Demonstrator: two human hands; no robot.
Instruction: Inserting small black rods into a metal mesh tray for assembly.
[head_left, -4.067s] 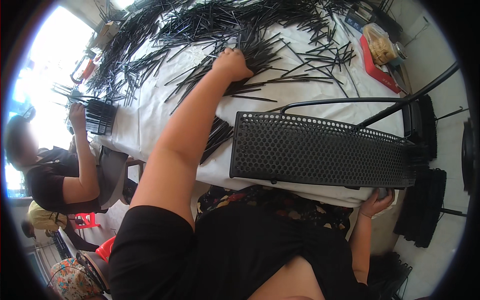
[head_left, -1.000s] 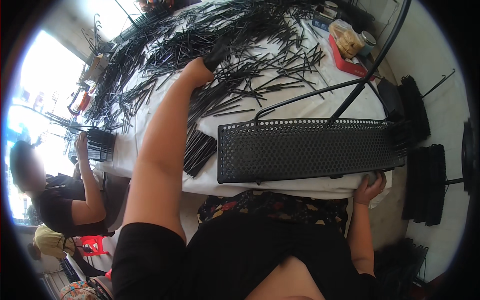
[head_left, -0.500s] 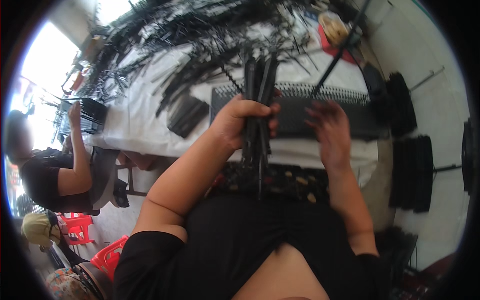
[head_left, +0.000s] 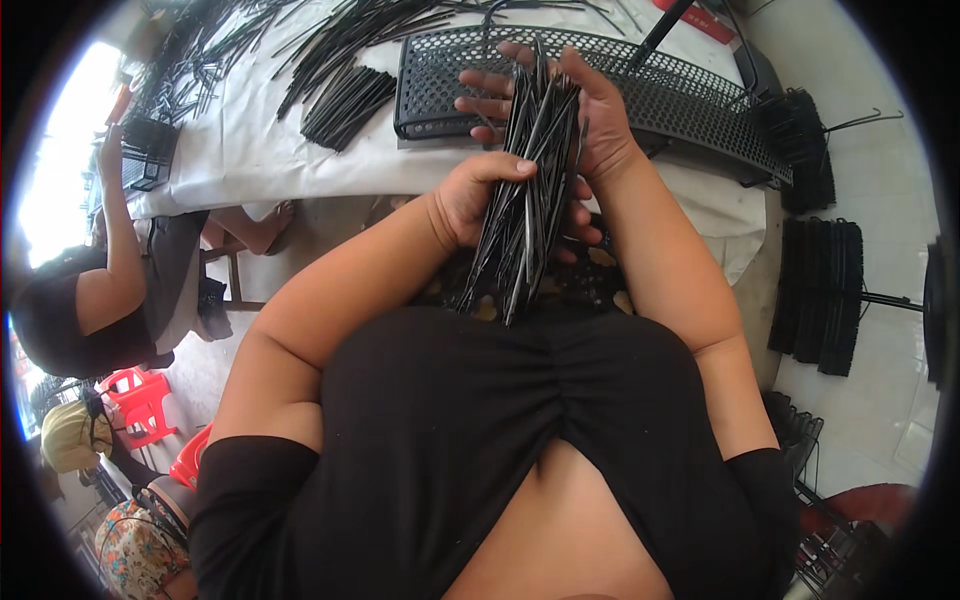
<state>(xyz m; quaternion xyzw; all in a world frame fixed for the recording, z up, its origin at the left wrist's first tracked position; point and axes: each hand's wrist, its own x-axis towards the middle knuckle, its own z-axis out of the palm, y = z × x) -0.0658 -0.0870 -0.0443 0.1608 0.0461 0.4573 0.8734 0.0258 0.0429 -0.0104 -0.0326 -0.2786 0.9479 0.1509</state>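
Note:
A bundle of thin black strips (head_left: 530, 190) stands lengthwise before my chest, its lower ends fanned unevenly. My left hand (head_left: 475, 195) is closed round its middle, thumb across the front and fingertips showing on the right side. Behind the upper end lies my right hand (head_left: 605, 130), its palm and thumb to the right of the strips. Its fingers stretch past them to the left, spread apart rather than wrapped round. Just beyond, a black perforated metal rack (head_left: 420, 105) rests on the white-covered table (head_left: 250, 165).
Loose black strips (head_left: 345, 105) lie in piles on the table's left and far side. At the left a person (head_left: 110, 290) sits by a black basket (head_left: 150, 150). Red stools (head_left: 140, 405) stand behind. Bundles of black pieces (head_left: 815, 295) hang along the right.
My right hand has come leftward from beside the bundle to behind its upper end. The left hand keeps its hold. My view has shifted, so the table sits higher in the picture.

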